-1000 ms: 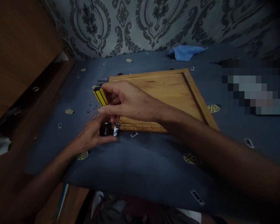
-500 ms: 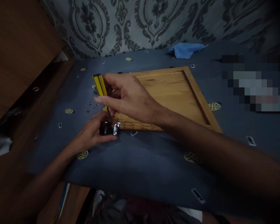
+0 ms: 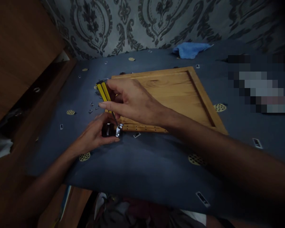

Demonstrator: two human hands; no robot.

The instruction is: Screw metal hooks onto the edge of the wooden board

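My right hand (image 3: pixel 130 98) is closed around the yellow and black handle of a screwdriver (image 3: pixel 104 93). The shaft slants down to a small shiny metal fitting (image 3: pixel 118 130) at the front left corner of a wooden panel (image 3: pixel 171 95). Whether the tip sits in a screw there is too small to tell. My left hand (image 3: pixel 97 131) grips a dark rounded piece with this metal fitting, thumb below and fingers above. The panel has a raised rim and several small holes along its near edge. Loose screws (image 3: pixel 91 107) lie just left of it.
Dark blue cloth (image 3: pixel 142 167) with pineapple prints covers the surface. A blue rag (image 3: pixel 191 50) lies at the back by the patterned wall (image 3: pixel 123 19). Brown wooden furniture (image 3: pixel 21 41) stands on the left. A blurred-out patch covers the right side.
The screwdriver handle has dropped slightly and shifted right, its tip now at the metal fitting. My left hand keeps its hold in nearly the same place.
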